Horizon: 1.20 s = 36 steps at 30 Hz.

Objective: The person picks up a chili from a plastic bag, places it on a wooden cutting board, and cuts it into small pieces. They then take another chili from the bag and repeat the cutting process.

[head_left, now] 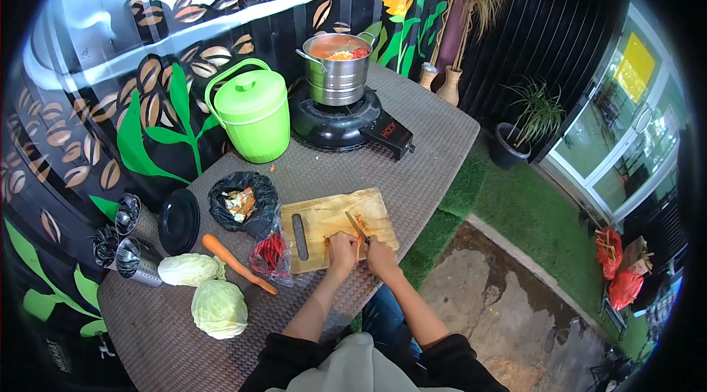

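Observation:
A wooden cutting board (331, 215) with a slot handle lies at the table's near edge. My right hand (381, 257) is closed round the handle of a knife (356, 225), its blade pointing away over the board. Close beside it, my left hand (343, 251) is curled down on the board, fingers closed against an orange piece of carrot (361, 247), partly hidden. Small carrot bits (360, 220) lie by the blade. Left of the board are a whole carrot (237, 263) and a clear bag of red chilies (271, 253).
A cabbage (219, 309) and a napa cabbage (191, 270) sit at left, near metal utensil holders (138, 261). Behind the board stand a black bag of peelings (241, 204), a green lidded bucket (254, 116), and a steel pot (337, 72) on a black stove (335, 123).

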Each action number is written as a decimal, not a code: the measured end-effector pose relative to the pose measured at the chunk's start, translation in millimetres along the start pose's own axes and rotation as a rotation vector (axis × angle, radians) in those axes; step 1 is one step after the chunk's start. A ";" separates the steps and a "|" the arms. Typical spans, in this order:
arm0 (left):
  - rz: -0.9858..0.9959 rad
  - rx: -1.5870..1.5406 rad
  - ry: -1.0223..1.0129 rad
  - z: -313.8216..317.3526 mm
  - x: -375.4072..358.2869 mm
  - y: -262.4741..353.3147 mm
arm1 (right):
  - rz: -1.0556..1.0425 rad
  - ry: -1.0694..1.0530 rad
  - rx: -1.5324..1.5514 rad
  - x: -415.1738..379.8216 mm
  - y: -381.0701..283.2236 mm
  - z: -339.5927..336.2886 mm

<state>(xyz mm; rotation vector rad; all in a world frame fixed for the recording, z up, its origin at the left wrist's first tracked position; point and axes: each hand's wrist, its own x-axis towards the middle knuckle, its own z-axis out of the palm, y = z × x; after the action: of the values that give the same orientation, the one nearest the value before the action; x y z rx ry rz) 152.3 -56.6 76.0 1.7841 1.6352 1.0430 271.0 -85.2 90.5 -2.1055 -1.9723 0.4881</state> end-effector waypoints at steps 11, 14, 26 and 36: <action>-0.102 -0.088 -0.004 12.6 -2.7 -8.5 | 0.029 -0.017 0.018 -2.6 -2.0 9.4; -0.097 -0.101 0.018 11.3 -4.5 -6.9 | -0.003 -0.046 0.013 -3.0 -0.3 -1.4; 0.140 0.215 0.026 -3.1 -2.7 5.6 | 0.019 -0.117 0.090 -0.8 4.0 -16.5; 0.148 0.208 -0.051 -3.2 3.1 1.6 | 0.112 -0.045 0.079 -6.3 -6.7 7.5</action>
<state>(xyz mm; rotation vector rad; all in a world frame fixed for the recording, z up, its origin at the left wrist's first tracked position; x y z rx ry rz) 150.6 -54.3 79.7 2.0767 1.6520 0.9095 261.7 -91.4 86.7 -2.1826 -1.8335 0.6276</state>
